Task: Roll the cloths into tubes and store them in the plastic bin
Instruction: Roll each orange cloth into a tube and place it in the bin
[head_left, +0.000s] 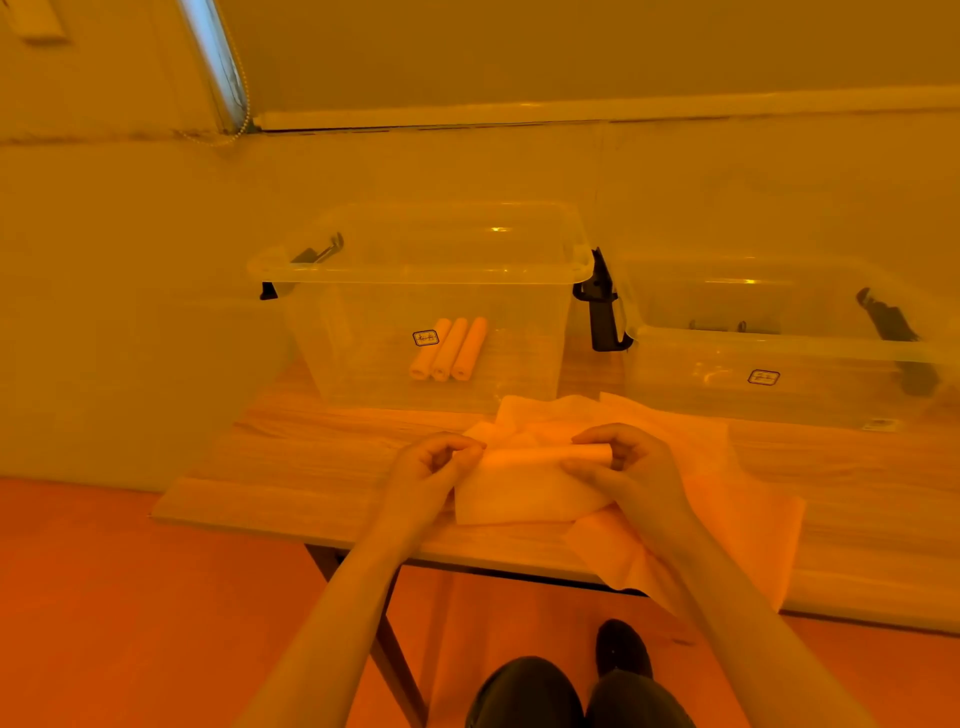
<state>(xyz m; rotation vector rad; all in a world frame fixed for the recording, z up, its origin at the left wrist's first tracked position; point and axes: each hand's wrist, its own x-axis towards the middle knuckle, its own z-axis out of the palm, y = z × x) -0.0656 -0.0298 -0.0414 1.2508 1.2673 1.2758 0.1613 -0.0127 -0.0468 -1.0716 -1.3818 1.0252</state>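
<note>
Bin (426, 312) beyond fingertips, three rolls (449, 349) inside | loose cloths (727, 499) under right hand (626, 467) | cloth (524, 483) half-rolled, tube running left-right, both ends pinched, left hand (431, 467) too

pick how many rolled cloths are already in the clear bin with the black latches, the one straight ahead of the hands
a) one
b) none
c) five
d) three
d: three rolled cloths lie side by side on the floor of the clear plastic bin, seen through its front wall, while the left hand and right hand roll another cloth on the table.
</note>
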